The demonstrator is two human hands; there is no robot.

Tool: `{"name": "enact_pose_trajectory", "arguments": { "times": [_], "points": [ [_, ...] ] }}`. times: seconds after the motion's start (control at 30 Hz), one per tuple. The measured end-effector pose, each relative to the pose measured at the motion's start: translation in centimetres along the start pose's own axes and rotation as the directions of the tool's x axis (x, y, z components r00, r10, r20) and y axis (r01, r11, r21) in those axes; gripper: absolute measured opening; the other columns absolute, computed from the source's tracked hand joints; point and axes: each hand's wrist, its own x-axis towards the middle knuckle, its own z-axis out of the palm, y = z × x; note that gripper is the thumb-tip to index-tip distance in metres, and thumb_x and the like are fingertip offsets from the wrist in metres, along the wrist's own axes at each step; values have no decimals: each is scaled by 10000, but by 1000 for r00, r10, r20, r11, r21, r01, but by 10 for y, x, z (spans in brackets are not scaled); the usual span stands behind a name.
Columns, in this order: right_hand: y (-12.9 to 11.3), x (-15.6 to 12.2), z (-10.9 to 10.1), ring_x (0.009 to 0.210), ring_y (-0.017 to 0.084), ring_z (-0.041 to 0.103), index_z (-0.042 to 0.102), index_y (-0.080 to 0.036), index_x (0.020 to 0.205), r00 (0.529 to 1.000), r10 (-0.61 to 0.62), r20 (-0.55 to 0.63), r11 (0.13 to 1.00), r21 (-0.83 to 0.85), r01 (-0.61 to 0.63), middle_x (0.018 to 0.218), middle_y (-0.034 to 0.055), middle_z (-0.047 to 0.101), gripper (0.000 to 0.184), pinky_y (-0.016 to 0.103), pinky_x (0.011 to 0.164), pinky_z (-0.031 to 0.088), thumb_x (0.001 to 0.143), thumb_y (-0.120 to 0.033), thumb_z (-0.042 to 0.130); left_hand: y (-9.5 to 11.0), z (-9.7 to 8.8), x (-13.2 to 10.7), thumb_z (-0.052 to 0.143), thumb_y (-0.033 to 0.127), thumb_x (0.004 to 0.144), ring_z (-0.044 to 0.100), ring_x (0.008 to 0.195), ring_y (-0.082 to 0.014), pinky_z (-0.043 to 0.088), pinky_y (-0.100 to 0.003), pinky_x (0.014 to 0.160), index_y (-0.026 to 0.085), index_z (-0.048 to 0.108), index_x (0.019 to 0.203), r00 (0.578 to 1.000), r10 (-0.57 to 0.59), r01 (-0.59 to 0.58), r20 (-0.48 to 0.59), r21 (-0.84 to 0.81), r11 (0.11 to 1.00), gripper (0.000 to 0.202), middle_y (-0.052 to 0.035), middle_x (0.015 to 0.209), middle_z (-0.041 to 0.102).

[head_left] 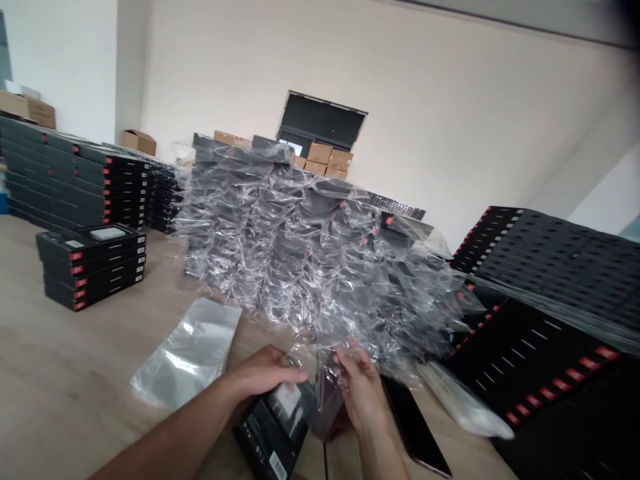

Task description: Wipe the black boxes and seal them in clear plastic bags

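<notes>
Low in the head view, my left hand [273, 373] is closed around the upper end of a flat black box [277, 423] printed with a white device picture. The thumb lies across the box top. To its right, my right hand [357, 377] pinches a clear plastic bag [327, 393], whose film reaches over toward the left fingers. Whether the box's upper end sits inside the bag I cannot tell. A stack of flat clear bags [193, 350] lies on the table left of my left forearm. Beside my right wrist is a dark phone-like slab [415, 423].
A large pile of black boxes in clear film [310, 247] fills the table's middle. A short stack of black boxes [93, 263] stands at left, with a longer row [75, 173] behind. More boxes [555, 353] and rolled clear plastic [467, 403] are at right.
</notes>
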Motion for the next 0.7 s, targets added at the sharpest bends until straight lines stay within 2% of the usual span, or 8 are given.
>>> {"name": "enact_pose_trajectory", "arguments": {
  "times": [0.1,0.2,0.33,0.43,0.5,0.53,0.6,0.7],
  "points": [
    [0,0,0,538,82,543,551,-233,1134,999,-32,-4,999,4,32,688,-69,648,679,169,475,426,538,-353,855,1,1,-1,736,373,570,544,626,-148,341,-233,555,170,744,702,997,-76,75,33,31,997,242,16,634,662],
    [3,5,-4,568,120,575,567,-216,1072,995,-81,-57,988,-136,73,700,-43,648,648,216,494,452,523,-450,821,1,2,-2,733,382,579,559,656,-151,351,-224,567,171,761,746,995,-82,81,62,12,997,270,8,671,682],
    [-2,9,-11,850,242,632,536,-185,1136,975,-168,-148,951,-284,121,925,59,667,759,350,712,518,500,-499,806,-7,3,2,721,435,616,557,634,-145,354,-225,568,151,766,791,998,-57,58,35,-35,998,337,-21,724,706],
    [-12,2,-9,1083,321,527,529,-162,1192,854,-496,-156,734,-602,315,1121,136,597,786,445,916,430,547,-540,771,-13,5,9,695,441,659,533,587,-132,340,-231,549,136,766,771,996,-36,33,-77,-44,999,333,-30,680,689],
    [-15,-8,-1,1040,312,538,591,-162,1104,778,-628,6,506,-757,414,1086,135,607,630,441,916,418,637,-571,699,-16,6,13,694,434,669,521,569,-128,332,-233,535,130,762,746,990,-25,16,-141,-60,998,320,-29,641,669],
    [-15,-14,4,975,289,567,619,-174,1047,792,-600,112,447,-775,448,1029,114,631,553,415,884,435,664,-567,681,-16,5,14,695,432,673,516,562,-127,330,-233,528,128,758,734,987,-20,8,-158,-78,997,317,-27,624,657],
    [-13,-25,16,832,232,605,666,-203,929,862,-389,325,479,-728,490,896,58,671,397,337,789,464,683,-514,692,-16,5,15,701,441,676,507,551,-125,330,-232,517,127,749,718,983,-11,-8,-182,-106,994,321,-18,596,633],
    [-11,-37,31,736,199,611,702,-216,751,851,-101,516,573,-669,474,765,20,693,250,284,719,453,715,-462,676,-16,4,15,702,462,682,487,532,-120,326,-232,504,124,741,705,980,-5,-19,-200,-120,993,341,-8,566,602]
  ]
}}
